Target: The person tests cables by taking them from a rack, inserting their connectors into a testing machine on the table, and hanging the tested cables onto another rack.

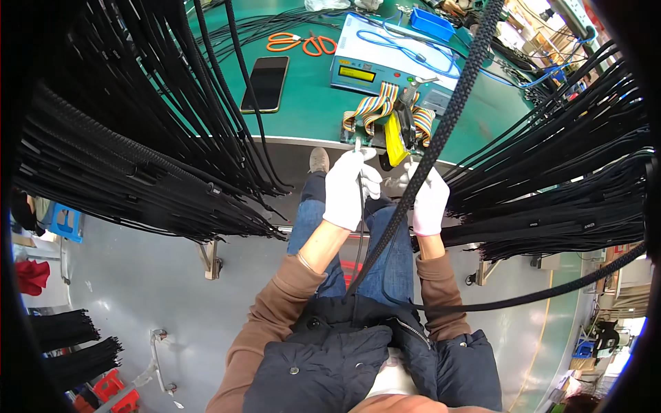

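Centre: I see the left hand [345, 189] pinching a cable connector [358, 144] below ribbon cables [372, 108], connection unconfirmed. Whether the right hand [431, 203] grips anything, I cannot tell.

I've got the thin black cable [361, 215] in sight, pinched in the left hand [351, 189]: its small pale connector [358, 145] pokes up past the gloved fingertips, aimed at the tabletop's front edge, and whether it touches anything there I can't tell! Below the glove, I see the cord drop slightly bowed toward the lap. Over by the right hand [428, 196], I spot the yellow strip [394, 141], long and narrow, tilted, its lower end jutting past the tabletop [306, 127] edge, close to the fingers.
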Demonstrator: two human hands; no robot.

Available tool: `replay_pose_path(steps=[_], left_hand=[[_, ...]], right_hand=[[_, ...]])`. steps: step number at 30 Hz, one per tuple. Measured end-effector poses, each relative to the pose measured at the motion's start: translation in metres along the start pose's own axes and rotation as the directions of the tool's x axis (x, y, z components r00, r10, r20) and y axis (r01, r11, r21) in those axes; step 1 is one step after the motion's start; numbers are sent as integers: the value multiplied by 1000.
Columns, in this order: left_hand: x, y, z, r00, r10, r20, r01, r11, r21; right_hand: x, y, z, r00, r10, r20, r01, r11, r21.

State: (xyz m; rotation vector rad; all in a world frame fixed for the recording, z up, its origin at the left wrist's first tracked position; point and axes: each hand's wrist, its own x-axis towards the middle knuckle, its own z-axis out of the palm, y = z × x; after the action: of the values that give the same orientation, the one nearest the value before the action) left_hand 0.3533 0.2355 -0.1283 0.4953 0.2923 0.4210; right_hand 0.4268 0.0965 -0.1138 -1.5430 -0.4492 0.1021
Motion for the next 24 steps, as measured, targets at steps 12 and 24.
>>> replay_pose_path(steps=[12,24], left_hand=[[11,4,-13,992,-84,93,87,996,-35],[-102,-75,-54,576,-393,716,-355,669,653]], right_hand=[[7,-1,1,959,-264,-100,204,893,-402],[17,-5,0,949,-302,-91,202,805,-557]])
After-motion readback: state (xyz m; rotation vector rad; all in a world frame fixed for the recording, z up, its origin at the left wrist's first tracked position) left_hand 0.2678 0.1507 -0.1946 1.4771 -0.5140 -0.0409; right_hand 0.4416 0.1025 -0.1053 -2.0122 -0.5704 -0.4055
